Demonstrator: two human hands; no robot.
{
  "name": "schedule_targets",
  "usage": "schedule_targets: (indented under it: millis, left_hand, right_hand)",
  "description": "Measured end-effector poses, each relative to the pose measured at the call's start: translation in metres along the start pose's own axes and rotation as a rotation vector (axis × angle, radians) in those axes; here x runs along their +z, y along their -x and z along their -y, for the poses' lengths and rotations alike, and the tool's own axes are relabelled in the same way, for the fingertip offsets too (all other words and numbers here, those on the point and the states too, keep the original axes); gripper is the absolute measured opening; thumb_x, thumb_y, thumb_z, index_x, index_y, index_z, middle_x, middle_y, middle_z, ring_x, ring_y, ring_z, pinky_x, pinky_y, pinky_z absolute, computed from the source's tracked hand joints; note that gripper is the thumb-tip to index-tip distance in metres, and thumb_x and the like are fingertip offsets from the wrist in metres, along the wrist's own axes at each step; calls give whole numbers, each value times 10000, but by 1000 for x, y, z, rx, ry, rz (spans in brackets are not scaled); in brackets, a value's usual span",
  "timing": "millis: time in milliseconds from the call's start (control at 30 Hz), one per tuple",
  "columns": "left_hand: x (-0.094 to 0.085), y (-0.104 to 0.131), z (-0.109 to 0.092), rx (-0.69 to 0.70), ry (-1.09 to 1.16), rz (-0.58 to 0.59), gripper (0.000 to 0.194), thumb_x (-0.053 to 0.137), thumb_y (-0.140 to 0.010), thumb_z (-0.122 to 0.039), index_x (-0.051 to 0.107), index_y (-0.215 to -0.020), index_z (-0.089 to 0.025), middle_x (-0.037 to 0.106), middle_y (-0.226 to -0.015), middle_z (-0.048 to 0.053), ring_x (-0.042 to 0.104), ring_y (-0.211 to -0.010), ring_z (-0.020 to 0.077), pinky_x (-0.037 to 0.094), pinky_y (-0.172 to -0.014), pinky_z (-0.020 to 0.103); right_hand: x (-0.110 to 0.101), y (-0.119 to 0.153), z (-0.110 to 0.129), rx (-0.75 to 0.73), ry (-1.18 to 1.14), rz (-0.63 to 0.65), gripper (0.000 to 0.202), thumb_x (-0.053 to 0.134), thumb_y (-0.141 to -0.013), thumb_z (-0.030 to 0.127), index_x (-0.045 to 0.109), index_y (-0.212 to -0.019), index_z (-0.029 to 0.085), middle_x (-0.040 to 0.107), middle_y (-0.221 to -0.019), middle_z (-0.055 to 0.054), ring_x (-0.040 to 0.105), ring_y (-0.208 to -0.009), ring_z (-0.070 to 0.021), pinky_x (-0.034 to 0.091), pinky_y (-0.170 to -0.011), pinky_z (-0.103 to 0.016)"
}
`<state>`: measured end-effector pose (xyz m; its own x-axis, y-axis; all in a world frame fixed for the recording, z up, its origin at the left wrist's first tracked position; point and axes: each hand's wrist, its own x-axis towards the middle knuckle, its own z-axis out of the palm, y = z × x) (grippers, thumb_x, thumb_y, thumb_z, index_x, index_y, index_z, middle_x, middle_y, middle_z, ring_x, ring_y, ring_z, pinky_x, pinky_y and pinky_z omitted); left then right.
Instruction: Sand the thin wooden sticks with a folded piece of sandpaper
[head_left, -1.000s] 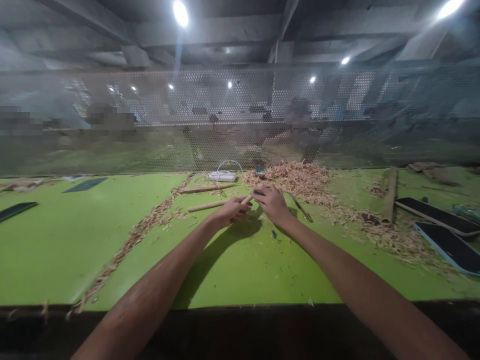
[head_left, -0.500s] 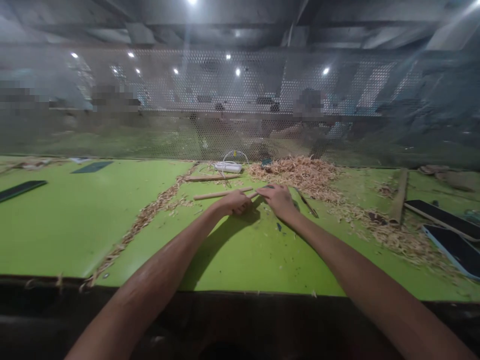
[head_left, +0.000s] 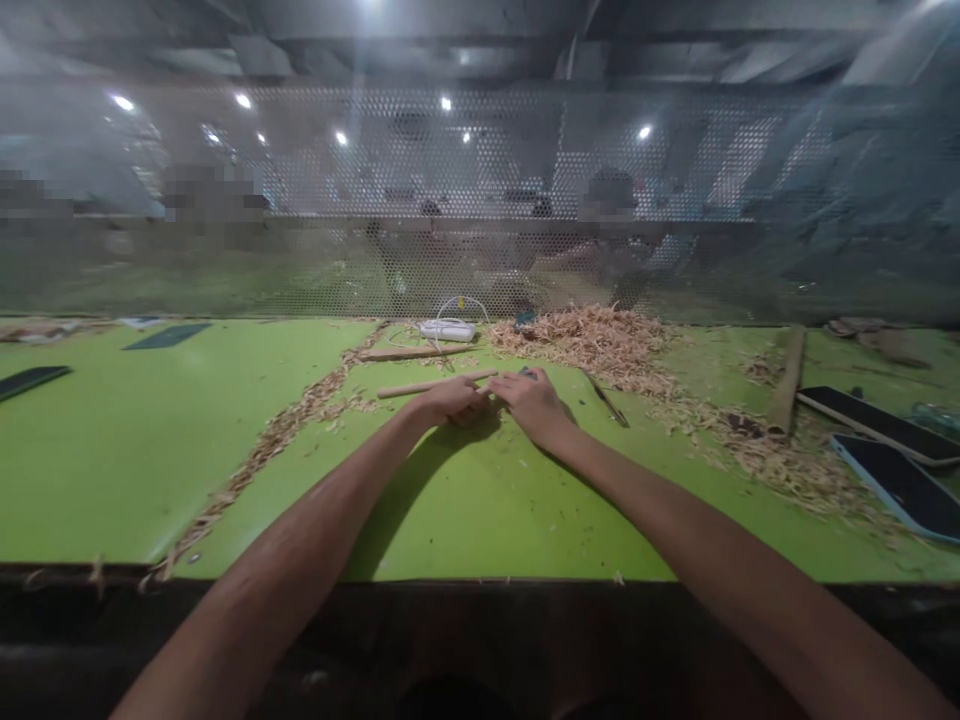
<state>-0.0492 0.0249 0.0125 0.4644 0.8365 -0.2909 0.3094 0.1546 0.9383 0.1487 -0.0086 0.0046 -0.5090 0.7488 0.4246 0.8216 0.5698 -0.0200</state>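
Observation:
My left hand (head_left: 456, 400) is closed around a thin wooden stick, most of it hidden by the fingers. My right hand (head_left: 529, 402) has its fingers bent over the same stick's right end, close against my left hand; a small dark object (head_left: 529, 373) shows at its fingers, too small to name. Just behind my left hand, a pale round wooden rod (head_left: 409, 389) lies on the green table (head_left: 510, 520). A thin dark tool (head_left: 604, 398) rests to the right of my right hand.
A heap of wood shavings (head_left: 592, 345) lies behind, trailing right. Also present are a white power strip (head_left: 448, 330) with cable, a flat wooden strip (head_left: 412, 352), a wooden piece (head_left: 787, 385) and two phones (head_left: 881, 425) (head_left: 900, 485). Perforated screen (head_left: 480, 200) behind.
The view has shifted slightly. My right hand has moved closer to my left hand, and less of the stick shows between them.

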Motion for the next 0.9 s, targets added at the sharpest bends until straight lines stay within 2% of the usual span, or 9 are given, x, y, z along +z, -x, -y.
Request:
schedule_targets:
  millis: [133, 200, 267, 333, 500, 600, 700, 833, 900]
  left_hand:
    - [-1, -4, 1, -55, 16, -30, 341, 854, -846, -191, 577, -648, -168, 394, -474, -75, 320, -377, 46, 232, -374, 159]
    - [0, -5, 2, -67, 19, -34, 334, 855, -847, -173, 585, -651, -165, 398, -476, -74, 320, -375, 43, 229, -372, 156]
    - [0, -4, 2, -60, 27, -24, 332, 843, -863, -160, 591, -647, -161, 405, -474, -69, 320, -372, 41, 231, -369, 152]
    - [0, -2, 1, -56, 38, -15, 347, 804, -893, -134, 584, -625, -155, 404, -470, -64, 314, -370, 37, 229, -366, 148]
    - [0, 2, -3, -61, 60, -11, 324, 700, -917, -40, 602, -623, -135, 386, -483, -66, 294, -377, 33, 237, -369, 152]
    - [-2, 1, -2, -55, 36, -16, 312, 714, -899, -55, 592, -627, -146, 416, -497, -57, 330, -384, 45, 257, -375, 160]
    - [-3, 0, 0, -40, 55, -4, 346, 716, -900, -73, 552, -607, -157, 419, -504, -58, 326, -387, 40, 253, -378, 160]
    - [-4, 2, -2, -78, 86, 33, 319, 745, -882, -75, 577, -622, -148, 375, -489, -81, 282, -386, 31, 221, -380, 155]
    - [-5, 4, -2, -82, 61, 54, 334, 756, -885, -88, 576, -611, -152, 388, -490, -71, 293, -388, 36, 216, -378, 162]
  right_hand:
    - [-2, 1, -3, 98, -3, -8, 510, 487, -1060, 4, 788, -1364, 282, 747, -1416, -83, 686, -1361, -332, 444, -1142, -629]
    - [-2, 0, -2, 144, -50, -17, 492, 474, -1070, 19, 803, -1335, 272, 762, -1398, -86, 687, -1355, -317, 457, -1121, -594]
    - [-1, 0, -1, 112, -113, -17, 512, 470, -1067, 19, 803, -1327, 308, 776, -1387, -58, 692, -1343, -281, 472, -1096, -542]
    - [0, 0, -3, 64, -119, -10, 529, 486, -1062, 34, 794, -1331, 370, 781, -1384, -19, 680, -1357, -275, 461, -1106, -543]
    - [3, -1, -11, 172, -23, -25, 493, 542, -1054, 78, 800, -1332, 392, 778, -1381, -39, 660, -1381, -359, 453, -1125, -625]
    - [6, -2, -4, 118, -109, -34, 463, 548, -1080, 118, 795, -1341, 410, 791, -1360, -29, 667, -1377, -326, 493, -1100, -587]
    - [5, -3, 0, 57, -117, -30, 482, 567, -1076, 105, 783, -1352, 436, 782, -1378, -3, 656, -1393, -303, 459, -1151, -600]
    - [2, -2, -1, 201, -60, -42, 417, 570, -1079, 106, 810, -1319, 348, 786, -1363, -42, 658, -1380, -340, 432, -1163, -640]
    - [1, 0, 1, 172, -110, -45, 412, 537, -1097, 109, 807, -1317, 330, 793, -1347, -43, 666, -1370, -322, 454, -1141, -618]
